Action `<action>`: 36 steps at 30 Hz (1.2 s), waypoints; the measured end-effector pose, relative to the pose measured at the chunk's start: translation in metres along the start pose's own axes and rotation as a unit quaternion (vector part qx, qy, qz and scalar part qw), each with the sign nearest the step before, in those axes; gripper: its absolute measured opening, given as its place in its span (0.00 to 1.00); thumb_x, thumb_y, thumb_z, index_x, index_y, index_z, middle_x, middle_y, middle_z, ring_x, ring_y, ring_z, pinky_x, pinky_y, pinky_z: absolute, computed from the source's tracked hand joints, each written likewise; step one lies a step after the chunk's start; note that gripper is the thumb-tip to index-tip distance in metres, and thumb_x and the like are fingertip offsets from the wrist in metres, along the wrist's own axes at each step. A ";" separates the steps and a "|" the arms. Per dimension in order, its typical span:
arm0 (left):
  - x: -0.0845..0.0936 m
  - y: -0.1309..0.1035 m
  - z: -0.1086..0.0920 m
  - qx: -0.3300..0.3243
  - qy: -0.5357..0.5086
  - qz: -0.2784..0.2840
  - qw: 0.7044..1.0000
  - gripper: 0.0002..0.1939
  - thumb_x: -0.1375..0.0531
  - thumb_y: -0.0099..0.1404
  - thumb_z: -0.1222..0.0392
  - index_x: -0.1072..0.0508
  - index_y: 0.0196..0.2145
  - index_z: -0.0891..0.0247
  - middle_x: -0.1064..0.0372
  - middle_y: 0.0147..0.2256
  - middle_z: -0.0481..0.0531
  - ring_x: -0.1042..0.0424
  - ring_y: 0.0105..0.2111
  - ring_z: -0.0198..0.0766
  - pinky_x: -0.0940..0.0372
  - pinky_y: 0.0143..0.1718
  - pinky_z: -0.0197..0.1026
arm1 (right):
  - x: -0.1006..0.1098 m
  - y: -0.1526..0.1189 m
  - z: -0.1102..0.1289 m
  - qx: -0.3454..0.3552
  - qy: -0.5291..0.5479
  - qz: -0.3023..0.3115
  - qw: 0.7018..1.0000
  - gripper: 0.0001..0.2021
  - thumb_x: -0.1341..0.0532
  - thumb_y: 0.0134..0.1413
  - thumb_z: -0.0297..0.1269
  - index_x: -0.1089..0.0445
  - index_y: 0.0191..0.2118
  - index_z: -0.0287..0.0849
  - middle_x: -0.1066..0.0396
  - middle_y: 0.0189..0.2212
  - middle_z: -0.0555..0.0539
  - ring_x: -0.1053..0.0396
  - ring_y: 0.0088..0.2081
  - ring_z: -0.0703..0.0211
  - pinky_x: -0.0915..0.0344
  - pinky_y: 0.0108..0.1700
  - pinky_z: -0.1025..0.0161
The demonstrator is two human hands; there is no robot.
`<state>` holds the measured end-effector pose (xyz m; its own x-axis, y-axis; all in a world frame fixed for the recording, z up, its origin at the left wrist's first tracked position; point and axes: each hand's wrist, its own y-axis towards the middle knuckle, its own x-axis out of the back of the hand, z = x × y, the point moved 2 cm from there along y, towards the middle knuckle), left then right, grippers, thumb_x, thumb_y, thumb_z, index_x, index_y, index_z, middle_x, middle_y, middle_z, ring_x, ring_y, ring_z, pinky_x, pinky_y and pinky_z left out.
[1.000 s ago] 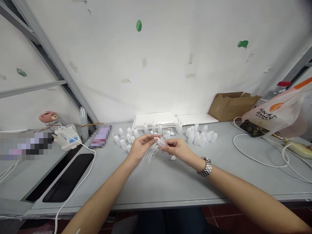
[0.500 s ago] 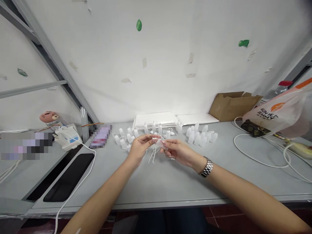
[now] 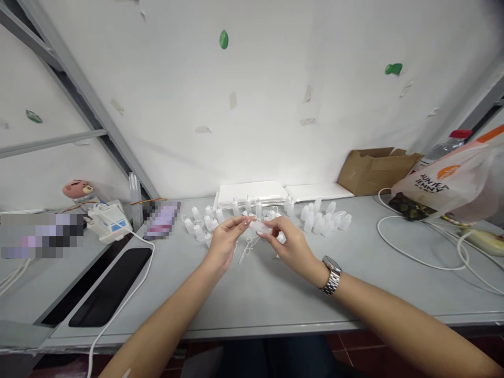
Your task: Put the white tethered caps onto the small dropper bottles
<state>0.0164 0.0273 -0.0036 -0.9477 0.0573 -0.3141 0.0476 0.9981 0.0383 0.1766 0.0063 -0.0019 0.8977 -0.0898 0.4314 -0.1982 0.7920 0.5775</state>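
Between my two hands is a small translucent white plastic bottle (image 3: pixel 260 227), held on its side above the table. My left hand (image 3: pixel 224 241) pinches its left end with thumb and forefinger; whether a cap sits there is hidden by the fingertips. The right end is gripped by the thumb and fingers of my right hand (image 3: pixel 292 247), which has a metal-banded watch on its wrist. Just below lie loose white caps with looped straps (image 3: pixel 248 245). To the left stand several bottles with capped tips (image 3: pixel 198 232). On the right is a cluster of bottles without visible caps (image 3: pixel 326 223).
White sheets (image 3: pixel 252 193) are stacked along the back wall, near a cardboard box (image 3: pixel 376 170). A plastic bag (image 3: pixel 452 184) and white cables (image 3: pixel 413 261) occupy the right side. Leftward are a phone (image 3: pixel 161 219), a power adapter (image 3: pixel 108 223) and a black pad (image 3: pixel 112 289).
My right hand has turned and shifted its grip toward the bottle's right end, so more of the bottle shows. My left hand stays nearly in place.
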 end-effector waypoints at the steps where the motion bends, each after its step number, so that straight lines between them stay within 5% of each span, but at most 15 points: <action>1: 0.000 0.000 0.000 0.001 -0.004 0.000 1.000 0.11 0.34 0.47 0.56 0.24 0.29 0.63 0.26 0.37 0.54 0.32 0.44 0.41 0.44 0.49 0.44 | 0.000 -0.001 0.001 0.021 -0.011 -0.005 1.000 0.08 0.43 0.54 0.35 0.35 0.41 0.41 0.37 0.29 0.48 0.38 0.30 0.61 0.39 0.36 0.61; 4: -0.001 -0.001 0.000 -0.003 -0.004 -0.002 1.000 0.11 0.34 0.48 0.57 0.24 0.30 0.63 0.26 0.37 0.54 0.32 0.44 0.41 0.44 0.50 0.43 | 0.001 0.001 0.000 -0.002 0.004 -0.015 1.000 0.09 0.42 0.53 0.37 0.34 0.40 0.41 0.36 0.28 0.48 0.38 0.30 0.61 0.39 0.35 0.61; 10: 0.001 0.000 -0.001 -0.014 0.024 -0.007 1.000 0.11 0.34 0.47 0.56 0.24 0.29 0.63 0.26 0.37 0.54 0.32 0.44 0.43 0.44 0.49 0.45 | 0.002 0.011 0.001 -0.218 0.199 0.080 0.952 0.13 0.42 0.50 0.45 0.31 0.33 0.39 0.33 0.24 0.50 0.40 0.23 0.66 0.42 0.27 0.65; 17: 0.004 0.002 0.001 -0.042 0.065 -0.008 0.997 0.11 0.33 0.45 0.55 0.24 0.26 0.63 0.25 0.34 0.55 0.30 0.41 0.44 0.42 0.47 0.48 | 0.003 0.011 0.001 -0.251 0.261 0.107 0.926 0.17 0.41 0.48 0.49 0.34 0.23 0.38 0.37 0.19 0.52 0.44 0.20 0.69 0.47 0.25 0.67; 24: 0.003 0.001 -0.006 -0.097 0.112 0.037 0.988 0.07 0.33 0.45 0.59 0.23 0.25 0.61 0.25 0.32 0.52 0.30 0.40 0.43 0.39 0.44 0.44 | -0.004 0.008 -0.009 -0.381 0.461 0.189 0.779 0.17 0.42 0.51 0.46 0.34 0.24 0.36 0.45 0.14 0.55 0.52 0.17 0.72 0.52 0.22 0.68; 27: 0.000 -0.001 -0.010 -0.099 0.126 0.054 0.986 0.07 0.34 0.46 0.59 0.23 0.26 0.61 0.25 0.32 0.53 0.30 0.39 0.43 0.38 0.43 0.44 | -0.005 0.006 -0.009 -0.412 0.472 0.227 0.746 0.17 0.43 0.52 0.46 0.34 0.25 0.36 0.43 0.14 0.54 0.52 0.17 0.72 0.51 0.21 0.69; 29: -0.002 -0.002 -0.010 -0.094 0.132 0.046 0.986 0.07 0.35 0.48 0.58 0.24 0.27 0.62 0.25 0.32 0.53 0.30 0.38 0.42 0.38 0.43 0.44 | -0.006 0.005 -0.007 -0.404 0.441 0.222 0.770 0.18 0.45 0.53 0.48 0.34 0.25 0.36 0.39 0.15 0.52 0.49 0.17 0.71 0.49 0.22 0.68; 34: -0.001 -0.003 -0.004 -0.065 0.115 -0.005 0.991 0.09 0.35 0.48 0.56 0.24 0.28 0.62 0.25 0.33 0.53 0.29 0.38 0.42 0.38 0.43 0.44 | -0.007 0.004 0.000 -0.267 0.278 0.120 0.915 0.17 0.42 0.50 0.49 0.36 0.35 0.39 0.32 0.26 0.48 0.38 0.22 0.68 0.43 0.25 0.67; 36: 0.000 -0.002 -0.001 -0.047 0.088 -0.005 0.995 0.09 0.35 0.48 0.57 0.24 0.29 0.62 0.25 0.33 0.52 0.29 0.38 0.41 0.39 0.43 0.43 | -0.007 0.004 0.001 -0.242 0.245 0.093 0.934 0.16 0.40 0.48 0.48 0.39 0.36 0.40 0.31 0.26 0.50 0.37 0.23 0.67 0.42 0.25 0.66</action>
<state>0.0162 0.0250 -0.0027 -0.9890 0.0341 -0.1437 0.0156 0.9917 0.1279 0.1692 0.0094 -0.0016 0.9616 0.2690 0.0549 -0.2732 0.9576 0.0915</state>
